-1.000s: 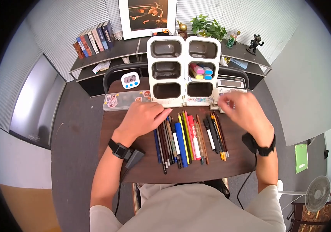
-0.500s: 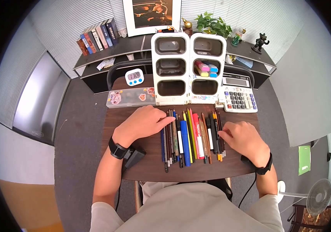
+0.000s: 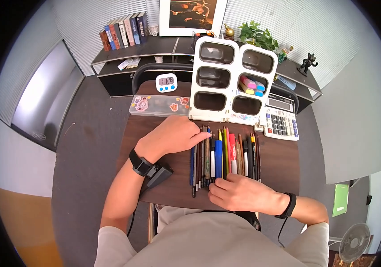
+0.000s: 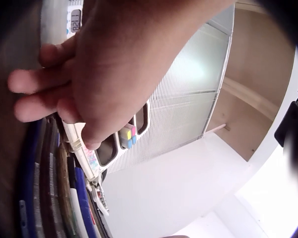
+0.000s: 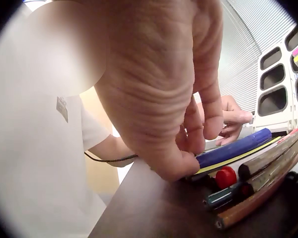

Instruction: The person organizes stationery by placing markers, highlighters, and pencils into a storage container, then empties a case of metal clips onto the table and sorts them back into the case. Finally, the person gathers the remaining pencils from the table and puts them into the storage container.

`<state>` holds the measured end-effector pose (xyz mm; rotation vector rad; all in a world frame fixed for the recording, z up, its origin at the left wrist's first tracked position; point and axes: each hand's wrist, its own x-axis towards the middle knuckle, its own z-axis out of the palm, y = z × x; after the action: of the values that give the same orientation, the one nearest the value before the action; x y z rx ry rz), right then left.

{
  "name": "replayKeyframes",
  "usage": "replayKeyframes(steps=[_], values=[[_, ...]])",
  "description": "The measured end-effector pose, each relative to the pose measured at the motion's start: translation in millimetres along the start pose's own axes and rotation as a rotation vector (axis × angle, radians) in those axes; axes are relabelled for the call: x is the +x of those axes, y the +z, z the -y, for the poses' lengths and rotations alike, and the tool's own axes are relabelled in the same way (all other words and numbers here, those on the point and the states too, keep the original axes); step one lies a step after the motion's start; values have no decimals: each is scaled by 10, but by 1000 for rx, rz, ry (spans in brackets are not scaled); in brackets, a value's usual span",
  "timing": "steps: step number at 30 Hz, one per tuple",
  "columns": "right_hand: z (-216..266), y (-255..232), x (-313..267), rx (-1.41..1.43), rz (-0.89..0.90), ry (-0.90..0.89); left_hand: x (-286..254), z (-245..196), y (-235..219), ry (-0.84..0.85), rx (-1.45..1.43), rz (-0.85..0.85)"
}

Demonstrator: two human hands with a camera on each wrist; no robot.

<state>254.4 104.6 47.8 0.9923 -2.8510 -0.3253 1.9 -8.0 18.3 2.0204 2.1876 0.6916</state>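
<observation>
Nearest: right hand, fingers and thumb pinching the near end of the blue marker, which lies flat in the row on the bench. Pencils left of it, red marker right. Left hand farther up, fingers loose, by the row's left end (can't confirm contact). Beyond: white organizer, highlighters inside. Risk: packed round barrels could roll if the marker is dragged sideways.
</observation>
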Motion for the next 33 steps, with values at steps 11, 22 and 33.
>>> replayKeyframes(steps=[11,22,33], values=[[-52,62,-5,-16,-17,-107,-13,-38,48,25,-111,80],[-392,-337,-42,-60,-235,-159,10,-137,-130,-199,-310,359],[-1296,-309,221,-98,-611,230,-3,-148,-166,-223,-331,398]])
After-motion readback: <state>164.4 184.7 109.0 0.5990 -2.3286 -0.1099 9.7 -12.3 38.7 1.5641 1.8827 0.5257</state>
